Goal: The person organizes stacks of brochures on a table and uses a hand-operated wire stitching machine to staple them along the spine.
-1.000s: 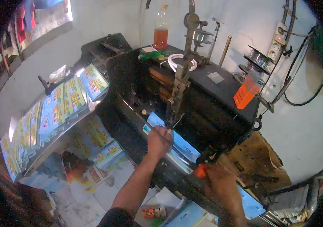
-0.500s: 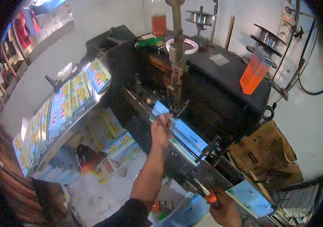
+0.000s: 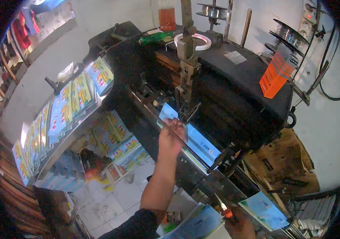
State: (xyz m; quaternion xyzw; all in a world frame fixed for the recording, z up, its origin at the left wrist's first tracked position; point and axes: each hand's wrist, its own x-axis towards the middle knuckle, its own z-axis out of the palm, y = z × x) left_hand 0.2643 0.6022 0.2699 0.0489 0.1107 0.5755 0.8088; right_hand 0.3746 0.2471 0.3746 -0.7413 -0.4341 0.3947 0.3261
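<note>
A light-blue booklet (image 3: 202, 144) lies slantwise along the dark stapling machine (image 3: 221, 99), under its upright metal head (image 3: 187, 75). My left hand (image 3: 171, 137) reaches in with curled fingers gripping the booklet's near edge beside the head, by a thin dark bar. At the lower right my right hand (image 3: 239, 224) is closed round the orange handle of a tool with a pointed metal blade (image 3: 223, 207); whether it is a knife or scissors I cannot tell. This hand sits between a blue booklet (image 3: 265, 211) on its right and several blue sheets (image 3: 198, 223) on its left.
Many printed booklets (image 3: 64, 109) lie fanned along a metal shelf at left, with more stacks (image 3: 128, 149) below. The machine top carries an orange box (image 3: 275, 75), a white ring (image 3: 202, 42) and a green bottle (image 3: 156, 38). Wire spools (image 3: 287, 38) stand behind; cardboard (image 3: 279, 159) leans at right.
The view has shifted slightly. My left hand stays on the booklet at the machine head, its fingers a little more curled. My right hand has moved slightly right, still holding the orange-handled tool.
</note>
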